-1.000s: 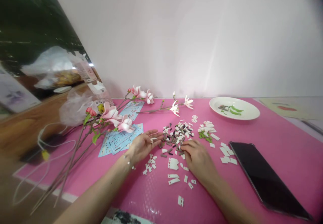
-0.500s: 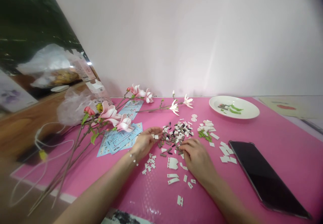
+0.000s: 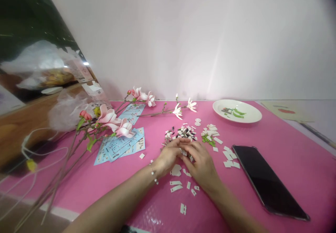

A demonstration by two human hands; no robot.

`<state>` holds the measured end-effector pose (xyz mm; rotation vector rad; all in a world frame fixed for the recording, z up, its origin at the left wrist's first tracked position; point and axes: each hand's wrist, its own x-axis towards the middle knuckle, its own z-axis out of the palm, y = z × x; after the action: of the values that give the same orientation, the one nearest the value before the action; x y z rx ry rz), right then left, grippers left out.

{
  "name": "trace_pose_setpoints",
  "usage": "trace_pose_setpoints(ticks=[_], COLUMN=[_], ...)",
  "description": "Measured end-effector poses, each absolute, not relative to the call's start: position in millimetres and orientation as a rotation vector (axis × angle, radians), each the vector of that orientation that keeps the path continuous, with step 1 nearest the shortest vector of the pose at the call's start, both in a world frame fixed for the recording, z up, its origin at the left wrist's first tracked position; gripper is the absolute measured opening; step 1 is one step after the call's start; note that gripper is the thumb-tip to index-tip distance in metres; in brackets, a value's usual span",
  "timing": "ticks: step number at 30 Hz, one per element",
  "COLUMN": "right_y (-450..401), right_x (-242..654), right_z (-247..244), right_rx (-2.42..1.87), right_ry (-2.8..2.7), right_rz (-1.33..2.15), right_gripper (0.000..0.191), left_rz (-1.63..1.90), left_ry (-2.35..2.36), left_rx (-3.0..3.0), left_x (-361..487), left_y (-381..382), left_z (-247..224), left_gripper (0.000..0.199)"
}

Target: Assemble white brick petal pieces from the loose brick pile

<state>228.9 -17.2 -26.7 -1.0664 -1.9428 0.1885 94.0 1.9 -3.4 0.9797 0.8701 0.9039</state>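
A: Where do the hands stand? The left hand (image 3: pixel 168 155) and right hand (image 3: pixel 201 163) meet over the near edge of the pile of small white and dark brown bricks (image 3: pixel 181 133); their fingers curve inward, close together, neither spread nor in a tight fist.

B: Is either one holding something? I can't tell; a few bits show between the fingertips (image 3: pixel 183 145), but the fingers hide any grip.

A: How much looks done? Judging by the table, a fair share; brick-built magnolia stems (image 3: pixel 110 119) lie assembled on the left, and a white plate (image 3: pixel 249 115) holds a few green and dark pieces.

B: And what's left? Plenty, it seems; the pile remains loose, a group of white and green pieces (image 3: pixel 210 133) sits beside it, and white parts (image 3: pixel 175 187) lie scattered near the wrists.

A: What about edges and room? The blue instruction sheets (image 3: pixel 118 147) lie to the left of the hands, well apart; a black smartphone (image 3: pixel 265 180) lies to the right, its long edge just beyond the white pieces (image 3: pixel 229 159).

B: And farther out? The pink mat (image 3: pixel 288 138) runs back to the wall; the plate stands near that far edge, away from the hands.
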Motion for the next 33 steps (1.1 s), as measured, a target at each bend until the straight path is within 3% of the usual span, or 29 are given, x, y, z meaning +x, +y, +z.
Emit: trace_pose_setpoints(ticks=[4, 10, 14, 22, 28, 33], right_y=[-17.4, -20.9, -23.0, -25.0, -27.7, -29.4], right_x=[232.4, 230.6, 227.7, 226.4, 224.9, 224.0], right_z=[-22.9, -21.1, -21.9, -16.0, -20.0, -21.0], right_rx=[-1.140, -1.120, -1.096, -1.220, -1.227, -1.200], right_ry=[-1.891, -1.889, -1.842, -1.586, -1.554, -1.598], right_rz=[0.164, 0.234, 0.379, 0.911, 0.918, 0.718], right_gripper=[0.009, 0.008, 0.009, 0.016, 0.017, 0.016], left_rz=[0.881, 0.967, 0.923, 0.907, 0.877, 0.840], left_ry=[0.893, 1.079, 1.137, 1.167, 1.169, 1.225], left_rx=[1.083, 1.398, 1.643, 1.834, 1.797, 1.755], left_x=[96.4, 78.3, 73.1, 70.2, 69.0, 70.1], left_y=[-0.6, -3.4, -6.6, -12.0, -13.0, -10.9], left_z=[7.3, 8.9, 3.4, -1.3, -5.6, -10.9], left_gripper=[0.048, 0.015, 0.029, 0.031, 0.035, 0.037])
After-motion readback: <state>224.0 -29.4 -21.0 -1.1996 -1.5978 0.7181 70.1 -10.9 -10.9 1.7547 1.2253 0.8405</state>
